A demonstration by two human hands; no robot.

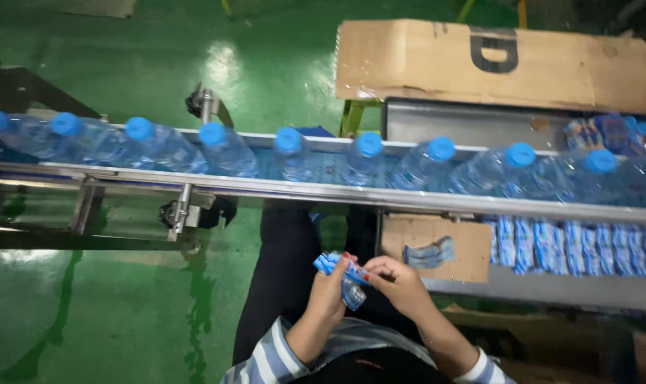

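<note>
We hold a small stack of blue labels [343, 274] just above our lap, below the conveyor's near rail. Our left hand [331, 288] is closed around the stack from the side, and our right hand [400, 279] pinches its upper end with thumb and fingertips, so both grips are shut on the same bundle. Ahead of us a line of clear bottles with blue caps [289, 155] stands on the conveyor [323, 190], and we cannot tell whether any of them carries a label yet. To our right a row of more blue labels [572, 245] lies on the metal table [551, 288], beside a piece of cardboard [437, 249] with a loose label on it. As we judge it, the bundle in hand is not yet used, and plenty of labels remain.
</note>
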